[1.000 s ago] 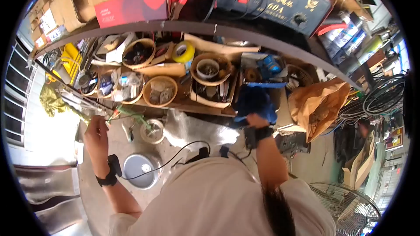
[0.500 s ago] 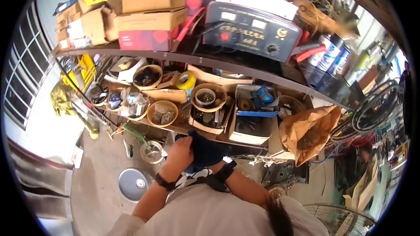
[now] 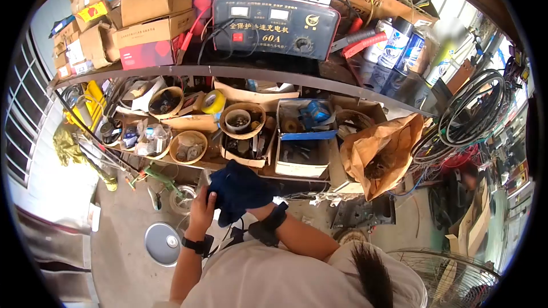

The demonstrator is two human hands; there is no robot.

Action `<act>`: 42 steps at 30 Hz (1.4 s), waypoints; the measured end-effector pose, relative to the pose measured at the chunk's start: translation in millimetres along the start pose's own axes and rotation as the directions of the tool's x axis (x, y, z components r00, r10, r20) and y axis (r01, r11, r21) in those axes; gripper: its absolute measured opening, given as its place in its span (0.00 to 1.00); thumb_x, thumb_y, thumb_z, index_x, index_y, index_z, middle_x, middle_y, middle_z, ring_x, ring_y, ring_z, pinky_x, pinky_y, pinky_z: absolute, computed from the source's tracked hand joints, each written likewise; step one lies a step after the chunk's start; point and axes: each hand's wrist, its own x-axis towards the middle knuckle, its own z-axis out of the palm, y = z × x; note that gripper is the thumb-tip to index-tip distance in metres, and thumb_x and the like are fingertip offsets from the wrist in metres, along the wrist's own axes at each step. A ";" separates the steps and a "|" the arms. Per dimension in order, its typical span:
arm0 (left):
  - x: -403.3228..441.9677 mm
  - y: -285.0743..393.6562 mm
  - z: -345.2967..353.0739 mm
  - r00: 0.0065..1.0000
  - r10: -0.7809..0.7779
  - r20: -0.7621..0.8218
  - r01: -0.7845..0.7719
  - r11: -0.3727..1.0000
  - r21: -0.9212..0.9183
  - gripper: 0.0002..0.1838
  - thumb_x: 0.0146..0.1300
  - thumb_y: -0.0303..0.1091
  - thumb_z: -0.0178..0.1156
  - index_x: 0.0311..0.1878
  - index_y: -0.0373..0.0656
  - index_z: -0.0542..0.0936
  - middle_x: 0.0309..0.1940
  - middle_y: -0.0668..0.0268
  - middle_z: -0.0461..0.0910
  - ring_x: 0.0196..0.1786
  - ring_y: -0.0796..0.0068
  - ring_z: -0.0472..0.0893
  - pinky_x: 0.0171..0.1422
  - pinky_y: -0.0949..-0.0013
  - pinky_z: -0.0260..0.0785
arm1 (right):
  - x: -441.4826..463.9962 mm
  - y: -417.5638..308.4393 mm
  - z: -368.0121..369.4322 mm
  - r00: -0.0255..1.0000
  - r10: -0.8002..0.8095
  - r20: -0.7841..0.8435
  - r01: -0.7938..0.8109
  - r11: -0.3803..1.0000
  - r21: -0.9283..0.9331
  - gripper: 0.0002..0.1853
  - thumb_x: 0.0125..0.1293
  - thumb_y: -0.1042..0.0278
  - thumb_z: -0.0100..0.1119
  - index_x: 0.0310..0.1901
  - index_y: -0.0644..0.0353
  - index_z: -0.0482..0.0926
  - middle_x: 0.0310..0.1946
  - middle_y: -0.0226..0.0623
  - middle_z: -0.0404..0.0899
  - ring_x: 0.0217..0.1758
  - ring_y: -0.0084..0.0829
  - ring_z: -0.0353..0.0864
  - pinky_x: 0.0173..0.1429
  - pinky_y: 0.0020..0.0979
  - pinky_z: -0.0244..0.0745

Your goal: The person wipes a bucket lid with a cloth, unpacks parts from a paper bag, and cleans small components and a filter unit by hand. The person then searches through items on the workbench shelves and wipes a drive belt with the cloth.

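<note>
One soft, crumpled dark blue cloth (image 3: 237, 191) lies between two bare hands, at 2 o'clock from the left hand (image 3: 201, 211), whose curled fingers grasp its edge, and at 10 o'clock from the right hand (image 3: 261, 212). The cloth hides the right fingers, so their grip cannot be told. Two black wristbands show, one per wrist. From the cloth, one glossy yellow tape roll (image 3: 214, 102) sits between 11 and 12 o'clock, one creased brown paper bag (image 3: 365, 151) between 2 and 3, one round grey dish (image 3: 157, 245) at 8.
</note>
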 end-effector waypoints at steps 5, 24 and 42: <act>-14.7 -13.6 -2.8 0.991 0.121 -0.049 -0.110 0.975 0.193 0.14 0.67 0.42 0.53 0.37 0.39 0.74 0.27 0.50 0.77 0.32 0.43 0.77 0.33 0.51 0.67 | 1.6 24.4 -22.3 0.863 0.471 0.183 -0.200 -0.015 0.980 0.17 0.69 0.64 0.52 0.56 0.59 0.73 0.53 0.41 0.77 0.54 0.34 0.76 0.60 0.35 0.71; -19.5 58.0 41.2 0.997 0.081 0.019 -0.083 0.976 0.203 0.14 0.65 0.39 0.58 0.27 0.41 0.74 0.17 0.54 0.72 0.23 0.49 0.74 0.25 0.55 0.63 | -71.9 27.3 -12.7 0.977 0.129 0.169 -0.138 0.990 0.041 0.25 0.59 0.71 0.57 0.60 0.62 0.70 0.58 0.46 0.72 0.62 0.47 0.68 0.66 0.40 0.61; 24.3 -22.1 16.7 0.867 0.086 0.491 -0.176 0.974 0.139 0.07 0.64 0.33 0.52 0.34 0.39 0.72 0.20 0.50 0.76 0.28 0.46 0.77 0.33 0.48 0.67 | 28.4 88.9 -25.7 0.981 0.149 -0.120 -0.187 0.883 -0.431 0.07 0.53 0.70 0.61 0.33 0.60 0.76 0.28 0.37 0.78 0.35 0.37 0.79 0.40 0.36 0.74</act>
